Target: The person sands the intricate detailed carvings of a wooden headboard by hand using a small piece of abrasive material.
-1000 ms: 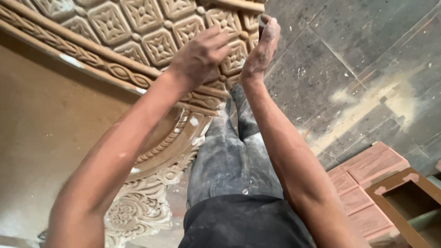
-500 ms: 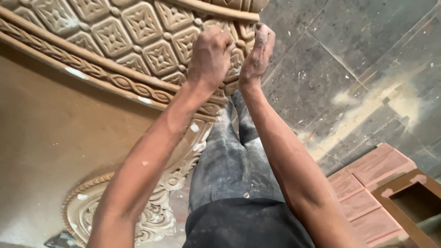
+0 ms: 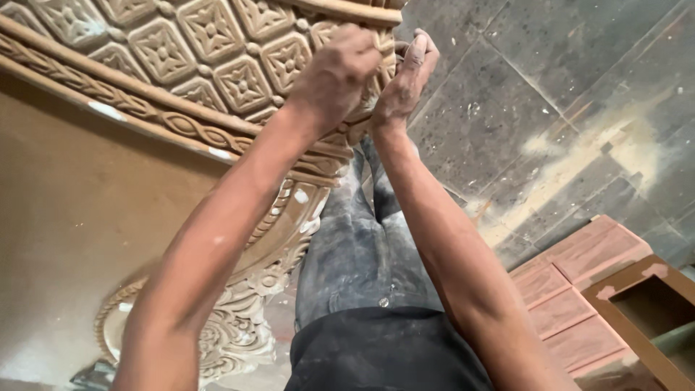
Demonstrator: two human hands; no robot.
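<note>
Left hand (image 3: 340, 72) clenched, right hand (image 3: 407, 76) pressed against the carved panel (image 3: 181, 65) edge (any tool is hidden); a slip could chip the fine relief.

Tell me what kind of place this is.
Probably a woodcarving or furniture workshop. Both hands, left hand and right hand, work at the edge of a large carved wooden panel with diamond flower tiles. Sawdust streaks the grey stone floor, and more panelled pieces lie to the right.
</note>
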